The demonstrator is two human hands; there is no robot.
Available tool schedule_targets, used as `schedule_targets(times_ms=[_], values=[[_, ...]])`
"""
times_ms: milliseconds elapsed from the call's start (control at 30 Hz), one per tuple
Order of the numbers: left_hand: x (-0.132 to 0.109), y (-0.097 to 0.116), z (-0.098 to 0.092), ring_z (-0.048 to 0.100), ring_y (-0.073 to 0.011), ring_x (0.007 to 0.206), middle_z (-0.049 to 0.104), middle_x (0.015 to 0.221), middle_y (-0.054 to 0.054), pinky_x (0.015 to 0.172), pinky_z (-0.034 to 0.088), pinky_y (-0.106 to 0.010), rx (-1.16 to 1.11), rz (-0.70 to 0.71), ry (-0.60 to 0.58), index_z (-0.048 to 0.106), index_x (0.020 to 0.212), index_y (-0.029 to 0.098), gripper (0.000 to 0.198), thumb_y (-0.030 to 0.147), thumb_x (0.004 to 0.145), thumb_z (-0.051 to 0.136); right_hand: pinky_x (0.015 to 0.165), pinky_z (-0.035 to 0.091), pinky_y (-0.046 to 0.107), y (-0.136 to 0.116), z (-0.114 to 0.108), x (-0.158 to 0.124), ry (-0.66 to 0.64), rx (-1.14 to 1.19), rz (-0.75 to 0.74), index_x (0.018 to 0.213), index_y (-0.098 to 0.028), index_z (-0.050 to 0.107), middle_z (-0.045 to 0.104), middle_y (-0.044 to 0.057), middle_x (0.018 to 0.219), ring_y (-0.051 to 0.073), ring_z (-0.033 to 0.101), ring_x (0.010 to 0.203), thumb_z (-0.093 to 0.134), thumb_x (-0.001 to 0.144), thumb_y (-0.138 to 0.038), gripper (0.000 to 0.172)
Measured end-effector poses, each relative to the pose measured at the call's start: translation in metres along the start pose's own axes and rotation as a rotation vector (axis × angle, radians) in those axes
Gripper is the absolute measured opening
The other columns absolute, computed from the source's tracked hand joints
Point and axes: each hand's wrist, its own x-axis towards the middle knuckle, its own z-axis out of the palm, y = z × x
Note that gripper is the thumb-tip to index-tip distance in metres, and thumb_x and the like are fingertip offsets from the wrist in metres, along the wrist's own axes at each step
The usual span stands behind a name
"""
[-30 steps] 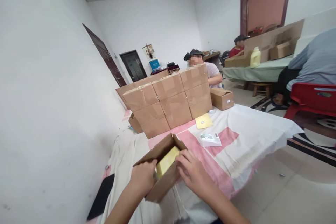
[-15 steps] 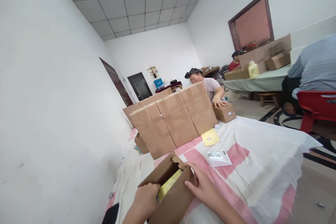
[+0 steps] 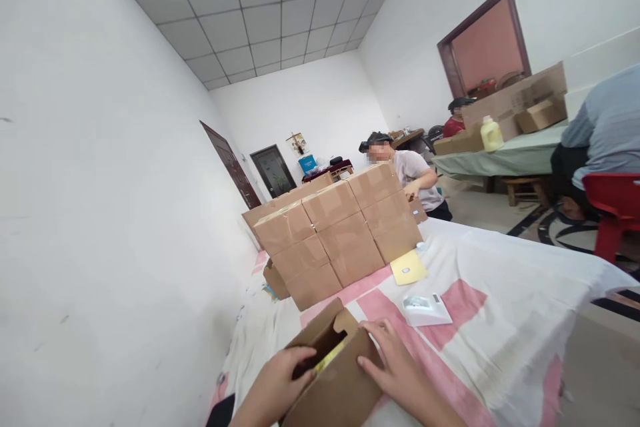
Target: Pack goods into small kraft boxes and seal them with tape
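Note:
An open cardboard box [image 3: 336,383] stands on the cloth in front of me, tilted in the view. Inside it a strip of something yellow [image 3: 330,357] shows; the rest of the contents is hidden. My left hand [image 3: 277,380] grips the box at its near left rim, with the fingertips over the opening. On the right, my right hand [image 3: 393,360] holds the box by its far right corner, thumb against the side wall and fingers over the top edge.
A wall of taped cartons [image 3: 340,233] stands beyond the box. Right of it lie a yellow sheet [image 3: 409,268] and a white device [image 3: 427,310] on the pink-and-white cloth [image 3: 505,340]. A co-worker [image 3: 407,170] handles a small carton behind the stack. A dark object [image 3: 220,410] lies near-left.
My left hand has shifted at the rim, its thumb now spread from the fingers, and less yellow shows. The co-worker has drawn the small carton back behind the stack. The view has shifted slightly.

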Motion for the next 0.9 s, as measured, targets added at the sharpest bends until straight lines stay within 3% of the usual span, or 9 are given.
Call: schedule_targets(times_ms=[100,200,267,400,567,700,767,833,900], values=[[-0.004,-0.021,0.011,0.067,-0.0215,0.107,0.075,0.115,-0.005,0.097,0.050,-0.029,-0.278,0.071,0.159,0.074,0.109,0.027,0.046,0.053,0.097,0.037,0.103,0.047,0.043,0.003,0.002,0.001,0.004,0.009,0.002,0.126,-0.022,0.062,0.059,0.011,0.122,0.028,0.056,0.117,0.062,0.086,-0.027,0.040],[0.000,-0.041,0.031,0.065,-0.0265,0.109,0.075,0.108,-0.009,0.111,0.041,-0.040,-0.680,0.191,0.276,0.077,0.098,0.024,0.057,0.066,0.093,0.039,0.104,0.046,0.043,0.007,0.006,0.001,0.016,0.027,-0.005,0.128,-0.024,0.062,0.059,0.010,0.123,0.028,0.055,0.118,0.062,0.087,-0.027,0.040],[0.009,-0.046,0.044,0.062,-0.0302,0.115,0.074,0.111,-0.011,0.120,0.031,-0.048,-0.847,0.256,0.241,0.078,0.099,0.022,0.075,0.078,0.089,0.029,0.104,0.045,0.043,0.010,0.009,0.001,0.025,0.030,-0.005,0.129,-0.024,0.061,0.060,0.011,0.123,0.028,0.055,0.118,0.062,0.088,-0.028,0.041],[0.028,-0.035,0.060,0.061,-0.0329,0.119,0.070,0.119,-0.015,0.112,0.041,-0.054,-0.974,0.273,0.040,0.075,0.110,0.018,0.100,0.080,0.088,0.000,0.103,0.045,0.043,0.014,0.014,0.000,0.036,0.026,-0.006,0.128,-0.023,0.061,0.061,0.011,0.123,0.028,0.055,0.118,0.060,0.089,-0.028,0.040],[0.031,-0.022,0.060,0.059,-0.0332,0.120,0.069,0.121,-0.014,0.114,0.037,-0.054,-1.046,0.253,-0.074,0.073,0.115,0.017,0.091,0.081,0.089,0.013,0.099,0.046,0.040,0.010,0.017,0.001,0.040,0.030,-0.002,0.127,-0.023,0.060,0.061,0.010,0.119,0.027,0.056,0.114,0.059,0.091,-0.031,0.038],[0.021,-0.023,0.054,0.062,-0.0323,0.119,0.070,0.120,-0.014,0.111,0.041,-0.054,-1.105,0.215,-0.039,0.071,0.116,0.017,0.093,0.075,0.092,0.002,0.093,0.047,0.040,0.002,0.021,0.006,0.080,0.005,0.075,0.115,-0.023,0.063,0.063,0.008,0.108,0.027,0.057,0.106,0.056,0.093,-0.038,0.027],[0.015,-0.026,0.051,0.062,-0.0313,0.121,0.070,0.122,-0.015,0.111,0.042,-0.052,-1.100,0.192,0.036,0.070,0.117,0.019,0.091,0.072,0.093,0.001,0.091,0.048,0.041,-0.001,0.027,0.011,0.124,-0.011,0.118,0.104,-0.022,0.064,0.063,0.008,0.102,0.028,0.057,0.103,0.053,0.094,-0.039,0.022],[0.011,-0.032,0.048,0.062,-0.0322,0.121,0.069,0.122,-0.015,0.110,0.045,-0.052,-1.068,0.166,0.121,0.071,0.113,0.020,0.075,0.074,0.093,0.022,0.093,0.047,0.042,0.002,0.036,0.017,0.194,-0.018,0.139,0.098,-0.021,0.062,0.062,0.009,0.102,0.029,0.056,0.106,0.054,0.090,-0.036,0.019],[0.008,-0.037,0.046,0.060,-0.0335,0.125,0.067,0.127,-0.015,0.110,0.045,-0.051,-0.933,0.145,0.224,0.073,0.111,0.022,0.049,0.061,0.087,0.055,0.100,0.045,0.044,0.010,0.047,0.022,0.273,0.004,0.146,0.105,-0.020,0.061,0.062,0.010,0.111,0.030,0.055,0.115,0.057,0.082,-0.031,0.026]])
